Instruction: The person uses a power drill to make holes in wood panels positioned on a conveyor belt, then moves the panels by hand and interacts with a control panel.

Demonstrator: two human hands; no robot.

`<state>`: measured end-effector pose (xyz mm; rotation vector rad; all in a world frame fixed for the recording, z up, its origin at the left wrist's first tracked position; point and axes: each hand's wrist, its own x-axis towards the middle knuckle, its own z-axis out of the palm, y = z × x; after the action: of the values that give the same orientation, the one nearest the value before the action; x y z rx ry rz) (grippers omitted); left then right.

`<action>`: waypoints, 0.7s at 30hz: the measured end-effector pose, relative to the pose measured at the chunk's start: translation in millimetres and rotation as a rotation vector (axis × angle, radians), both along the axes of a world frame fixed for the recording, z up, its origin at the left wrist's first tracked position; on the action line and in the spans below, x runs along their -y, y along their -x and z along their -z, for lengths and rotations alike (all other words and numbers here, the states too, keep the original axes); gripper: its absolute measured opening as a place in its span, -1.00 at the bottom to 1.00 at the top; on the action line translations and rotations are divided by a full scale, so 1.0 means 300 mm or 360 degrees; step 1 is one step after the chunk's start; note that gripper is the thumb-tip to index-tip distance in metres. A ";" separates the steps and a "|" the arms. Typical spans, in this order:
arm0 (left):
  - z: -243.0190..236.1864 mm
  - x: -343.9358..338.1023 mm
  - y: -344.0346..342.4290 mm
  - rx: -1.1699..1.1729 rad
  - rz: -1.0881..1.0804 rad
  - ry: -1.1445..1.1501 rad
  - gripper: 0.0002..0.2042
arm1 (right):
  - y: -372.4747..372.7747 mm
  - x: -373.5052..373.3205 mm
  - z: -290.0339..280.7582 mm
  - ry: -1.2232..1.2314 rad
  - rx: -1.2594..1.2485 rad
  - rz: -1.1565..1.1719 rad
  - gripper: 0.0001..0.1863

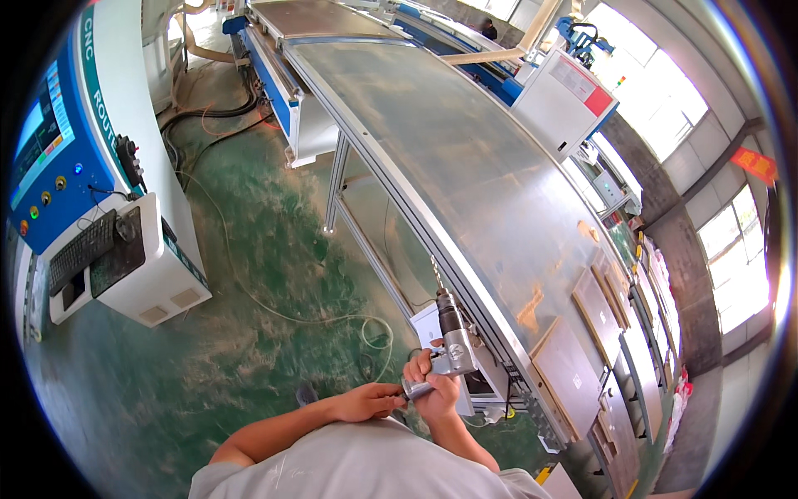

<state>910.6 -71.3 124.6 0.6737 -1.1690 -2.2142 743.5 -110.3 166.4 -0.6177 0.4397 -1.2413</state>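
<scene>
From the head camera, the right hand (434,384) is wrapped tight around the grip of a grey air drill (451,337). The left hand (371,402) pinches the grip's bottom end. The drill points up beside the long table's (465,158) near edge, above the green floor (249,274).

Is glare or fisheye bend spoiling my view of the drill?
Head view: windows at upper right are blown out white; the table edge bows from fisheye bend. The drill, held by right hand with left hand at its base, is evenly lit and sharp.
</scene>
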 end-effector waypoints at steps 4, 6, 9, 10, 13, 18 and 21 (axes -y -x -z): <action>-0.019 0.042 -0.011 0.0064 0.0089 0.0039 -0.76 | 0.004 0.009 -0.010 0.0076 0.0012 0.0110 -0.34; -0.024 0.062 -0.003 0.0107 0.0094 0.0076 -0.75 | 0.015 0.014 -0.014 0.0082 0.0035 0.0137 -0.34; -0.027 0.087 0.013 0.0224 0.0189 0.0188 -0.68 | 0.039 0.016 -0.017 0.0074 0.0080 0.0171 -0.34; -0.019 0.093 0.022 0.0217 0.0201 0.0162 -0.64 | 0.048 0.016 -0.013 0.0067 0.0096 0.0194 -0.35; -0.027 0.104 0.041 0.0222 0.0237 0.0128 -0.58 | 0.075 0.015 0.004 0.0058 0.0149 0.0228 -0.36; -0.038 0.123 0.075 0.0245 0.0282 0.0149 -0.56 | 0.117 0.018 0.010 0.0046 0.0178 0.0286 -0.37; -0.028 0.130 0.088 0.0240 0.0283 0.0175 -0.58 | 0.137 0.020 0.017 0.0054 0.0191 0.0292 -0.37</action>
<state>884.1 -110.3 132.9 0.7260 -1.4666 -2.2550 702.5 -116.3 161.3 -0.5366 0.3818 -1.4552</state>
